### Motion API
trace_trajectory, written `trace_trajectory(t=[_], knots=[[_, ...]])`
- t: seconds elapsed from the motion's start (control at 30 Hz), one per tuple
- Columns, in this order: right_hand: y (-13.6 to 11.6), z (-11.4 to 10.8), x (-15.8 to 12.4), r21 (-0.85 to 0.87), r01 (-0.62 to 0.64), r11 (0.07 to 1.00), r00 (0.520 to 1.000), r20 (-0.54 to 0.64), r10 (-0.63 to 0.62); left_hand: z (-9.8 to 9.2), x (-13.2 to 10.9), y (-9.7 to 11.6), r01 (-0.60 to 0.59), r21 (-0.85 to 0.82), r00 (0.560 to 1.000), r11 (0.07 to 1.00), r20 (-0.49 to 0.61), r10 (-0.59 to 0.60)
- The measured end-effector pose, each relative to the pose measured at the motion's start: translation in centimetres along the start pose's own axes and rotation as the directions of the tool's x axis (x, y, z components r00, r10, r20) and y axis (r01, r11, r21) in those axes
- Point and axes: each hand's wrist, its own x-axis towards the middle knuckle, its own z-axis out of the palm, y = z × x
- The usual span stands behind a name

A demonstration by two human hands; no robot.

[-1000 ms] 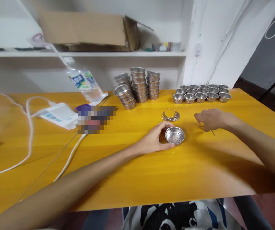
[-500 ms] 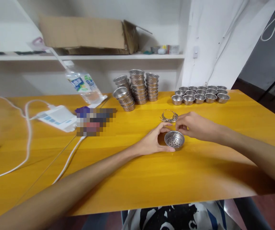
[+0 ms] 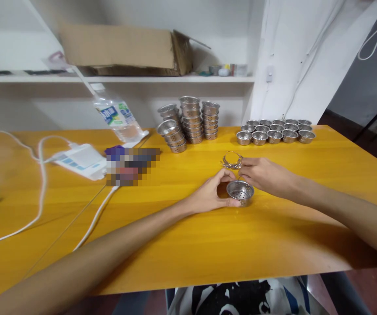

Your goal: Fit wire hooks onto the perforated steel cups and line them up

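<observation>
A small perforated metal cup (image 3: 240,192) stands on the yellow table (image 3: 208,245). My left hand (image 3: 210,194) curls round its left side, thumb and fingers touching the rim. My right hand (image 3: 263,174) is just behind the cup, fingers pinched together at a thin wire ring; what exactly it grips is hard to see. A small pile of wire rings (image 3: 232,160) lies right beside its fingertips.
Stacks of the same metal cups (image 3: 190,120) stand at the back centre, and two rows of single cups (image 3: 275,131) at the back right. A tilted plastic bottle (image 3: 118,116), a white power strip (image 3: 80,159) with cables and a cardboard box (image 3: 123,48) on a shelf are to the left.
My right hand came from the right side of the table to the cup and the wire rings. My left hand stayed on the cup.
</observation>
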Motion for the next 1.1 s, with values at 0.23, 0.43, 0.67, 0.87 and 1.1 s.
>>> trace_trajectory(t=[0.23, 0.43, 0.67, 0.87, 1.1], knots=[[-0.4, -0.7, 0.2, -0.044, 0.012, 0.999, 0.995, 0.101, -0.008, -0.1, 0.0, 0.2, -0.017, 0.046, 1.0, 0.999, -0.012, 0.018], [-0.4, -0.6, 0.2, -0.029, 0.002, 1.0, 0.995, 0.096, 0.001, -0.1, 0.1, 0.1, -0.059, 0.108, 0.998, 0.992, 0.0, 0.06], [-0.4, -0.9, 0.1, -0.061, -0.015, 0.998, 0.994, 0.104, 0.021, -0.2, 0.1, 0.1, -0.071, 0.176, 0.997, 0.982, -0.01, 0.074], [-1.1, -1.7, 0.3, -0.132, -0.022, 0.991, 0.98, 0.191, 0.048, 0.1, 0.2, 0.0, -0.063, 0.105, 0.997, 0.992, -0.026, 0.066], [-1.1, -1.9, 0.3, -0.133, 0.0, 0.991, 0.996, 0.092, 0.012, 0.2, 0.1, -0.1, -0.067, 0.039, 0.997, 0.997, -0.026, 0.068]])
